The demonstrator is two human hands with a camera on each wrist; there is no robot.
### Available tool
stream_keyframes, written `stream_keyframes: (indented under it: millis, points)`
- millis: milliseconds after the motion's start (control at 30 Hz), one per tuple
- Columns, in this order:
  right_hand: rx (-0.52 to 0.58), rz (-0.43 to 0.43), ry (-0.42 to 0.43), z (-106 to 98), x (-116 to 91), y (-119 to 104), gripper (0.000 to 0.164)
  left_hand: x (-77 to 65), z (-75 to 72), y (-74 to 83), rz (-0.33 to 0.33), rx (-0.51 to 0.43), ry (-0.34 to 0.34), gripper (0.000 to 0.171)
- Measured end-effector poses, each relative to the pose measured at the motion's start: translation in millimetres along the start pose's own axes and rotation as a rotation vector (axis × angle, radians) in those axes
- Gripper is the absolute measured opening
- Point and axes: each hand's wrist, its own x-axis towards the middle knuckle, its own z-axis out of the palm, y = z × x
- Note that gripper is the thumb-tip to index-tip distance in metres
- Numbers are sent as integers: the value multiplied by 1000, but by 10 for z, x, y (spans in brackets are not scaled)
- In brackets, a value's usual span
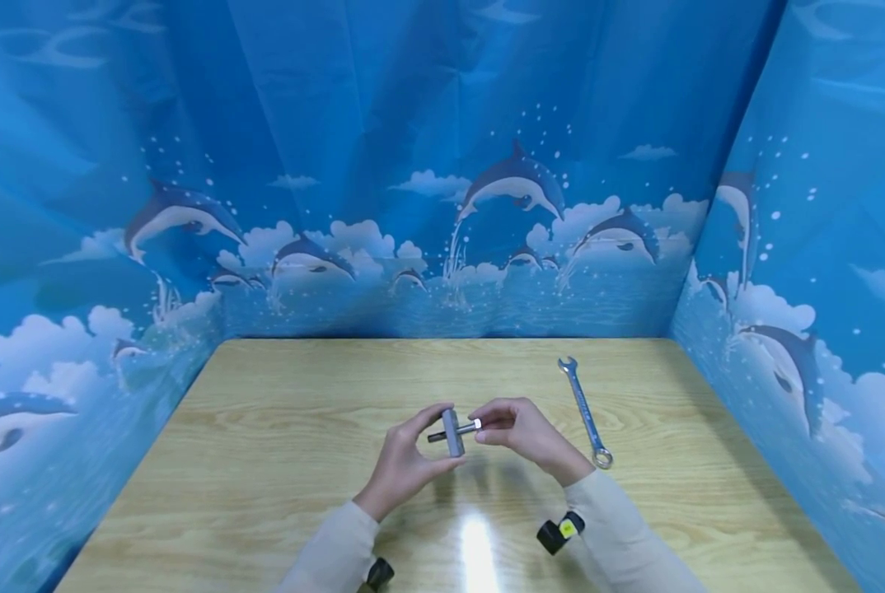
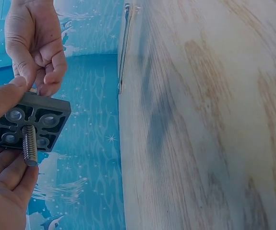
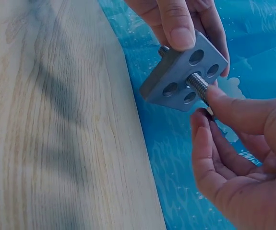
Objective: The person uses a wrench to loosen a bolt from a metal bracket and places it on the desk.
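My left hand (image 1: pixel 404 459) grips a square grey plate (image 1: pixel 453 433) by its edges, thumb on one side and fingers on the opposite one. A threaded bolt (image 2: pixel 30 143) passes through the plate's centre hole and sticks out on both faces. Four-cornered holes surround it; the flat face (image 3: pixel 181 91) shows in the right wrist view, the ribbed face in the left wrist view. With thumb and fingertips, my right hand (image 1: pixel 520 430) pinches the head end of the bolt. Both hands hold these parts above the table.
A combination wrench (image 1: pixel 585 412) lies on the wooden table (image 1: pixel 279 428) to the right, beyond my right wrist. Blue dolphin-print curtains (image 1: pixel 383 181) stand along the back and both sides. Each wrist carries a small black camera (image 1: pixel 555 535).
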Motion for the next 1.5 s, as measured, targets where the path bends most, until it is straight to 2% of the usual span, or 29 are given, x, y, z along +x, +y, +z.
stream_keyframes:
  millis: [167, 333, 467, 633, 1000, 1200, 1367, 1500]
  points:
    - [20, -21, 39, 29, -10, -22, 31, 6, -2, 3, -4, 1, 8, 73]
    - [12, -36, 17, 31, -17, -29, 38, 8, -7, -2, -8, -3, 10, 73]
    - [20, -10, -47, 16, -11, -11, 50, 8, -7, -10, 1, -10, 11, 73]
    - [82, 5, -105, 2, 0, 15, 60, 7, 2, -15, 23, -15, 12, 74]
    - [56, 118, -98, 33, 6, 8, 70, 7, 12, -18, 36, -2, 5, 73]
    - [58, 111, -88, 20, 10, 8, 53, 6, 9, -13, 33, 10, 8, 73]
    - [74, 56, -73, -7, -2, 6, 37, 0, 5, -15, 28, 6, 13, 74]
    - [52, 28, -51, -17, -6, 13, 32, -7, 1, -17, 21, -3, 13, 74]
